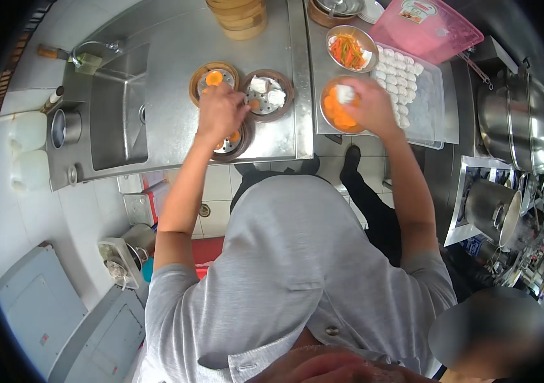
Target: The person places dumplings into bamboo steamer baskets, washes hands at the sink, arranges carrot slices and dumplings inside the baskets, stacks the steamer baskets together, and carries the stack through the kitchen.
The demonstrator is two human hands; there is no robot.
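My left hand [222,112] is over the small round steamer baskets, its fingers curled down and partly hidden. The upper-left basket [193,83] has an orange carrot slice [214,78] on its perforated liner. The right basket [288,83] contains white dough pieces [276,97] and a small orange piece close to my left thumb. Below my left wrist, a third basket [247,142] shows more orange. In my right hand [374,105], slightly blurred, is a white dough ball [345,94], above a metal bowl of carrot slices [334,113].
A bowl of shredded vegetables [348,51] and a clear tray [426,115] with rows of white dough balls [394,76] are on the right counter. Behind is a pink plastic bin [422,29]. Stacked bamboo steamers [239,19], a sink [119,115] and a stove pot [485,207] surround me.
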